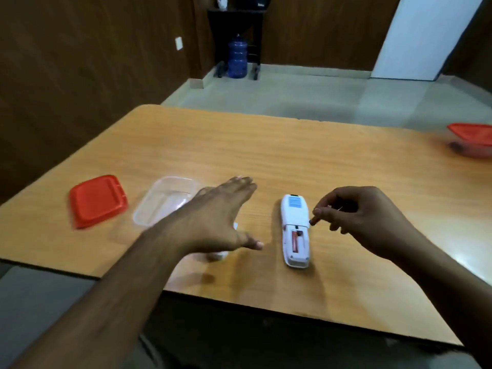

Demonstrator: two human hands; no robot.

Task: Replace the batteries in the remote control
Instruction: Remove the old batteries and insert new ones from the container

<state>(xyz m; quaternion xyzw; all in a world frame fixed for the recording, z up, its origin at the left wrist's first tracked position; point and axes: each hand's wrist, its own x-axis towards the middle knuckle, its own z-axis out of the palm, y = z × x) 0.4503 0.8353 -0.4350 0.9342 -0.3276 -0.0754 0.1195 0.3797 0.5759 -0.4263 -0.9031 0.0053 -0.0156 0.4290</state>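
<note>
Left hand [213, 217] and right hand [356, 217] flank the opened remote control [295, 230].

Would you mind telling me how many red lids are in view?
2: one red lid lies loose on the table's left, beside the clear container; another sits on a container at the far right edge.

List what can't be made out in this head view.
- White object on the table: head view, mostly hidden under the left hand.
- Item in the right hand: fingers cover it, small and blurred.
- Second battery slot of the remote: too small.
- Red-lidded container: cut by the right edge, blurred.
</note>
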